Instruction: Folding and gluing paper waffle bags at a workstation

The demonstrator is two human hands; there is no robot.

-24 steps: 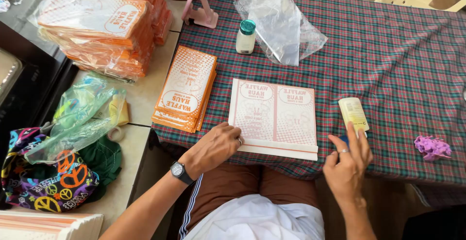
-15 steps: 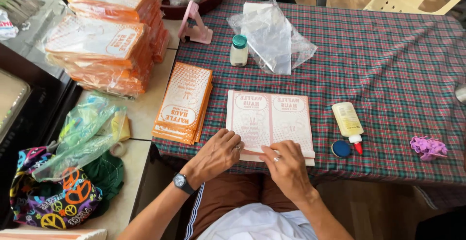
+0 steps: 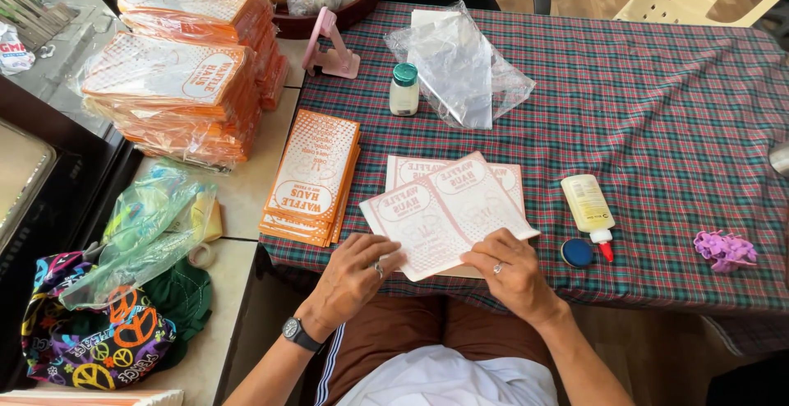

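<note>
Likely a home packaging table: stacked paper bags (image 3: 313, 177).

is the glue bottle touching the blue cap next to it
Apart. The head view shows a strip of plaid tablecloth between the glue bottle with its red nozzle and the round blue cap.

A woven plaid cloth in red and green (image 3: 657, 126) covers the table, matt and slightly rumpled. The pale pink printed paper sheet (image 3: 448, 213) looks thin and matt. The orange printed paper bags (image 3: 312, 176) lie flat; clear glossy plastic wrap (image 3: 456, 65) crinkles nearby. The cream glue bottle (image 3: 588, 205) is smooth plastic.
</note>
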